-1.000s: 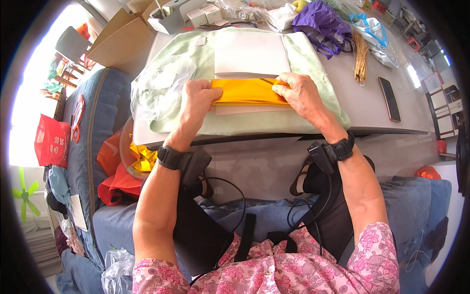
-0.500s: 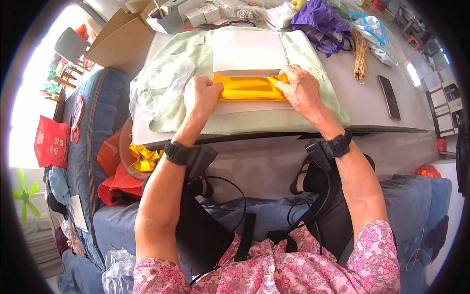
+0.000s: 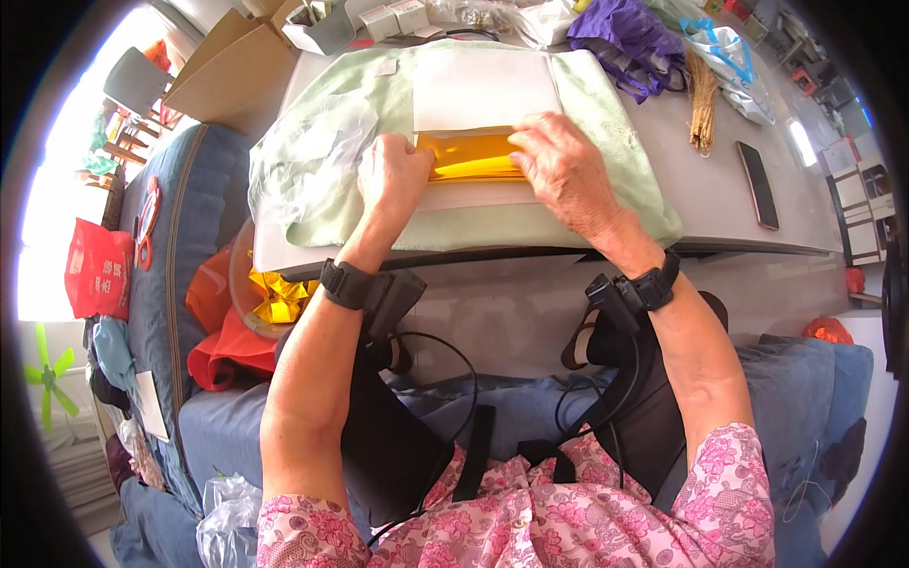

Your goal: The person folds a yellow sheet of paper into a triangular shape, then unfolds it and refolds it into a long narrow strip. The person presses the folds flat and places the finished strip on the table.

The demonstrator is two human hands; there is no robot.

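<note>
A shiny gold foil paper sheet [image 3: 472, 163] lies in a folded strip on white paper, which rests on a pale green towel [image 3: 625, 180]. My left hand [image 3: 391, 173] is closed, pinching the strip's left end between thumb and curled finger. At the other end my right hand [image 3: 571, 175] is bent over the foil, its thumb and fingers on the strip and covering its right end. Just beyond the strip lies a stack of white paper [image 3: 483, 90]. Each wrist wears a black strapped device.
Crumpled clear plastic [image 3: 317, 156] lies left of the foil. Rightward are a purple bag [image 3: 625, 47], a straw bundle [image 3: 701, 104] and a phone [image 3: 757, 185]. A cardboard box [image 3: 227, 71] stands at the far left. Gold folded pieces [image 3: 281, 295] sit in a container below the table edge.
My right hand has moved inward, leftward and slightly up, over the foil. The left hand keeps its hold at the left end, a little higher. The strip looks less stretched out.
</note>
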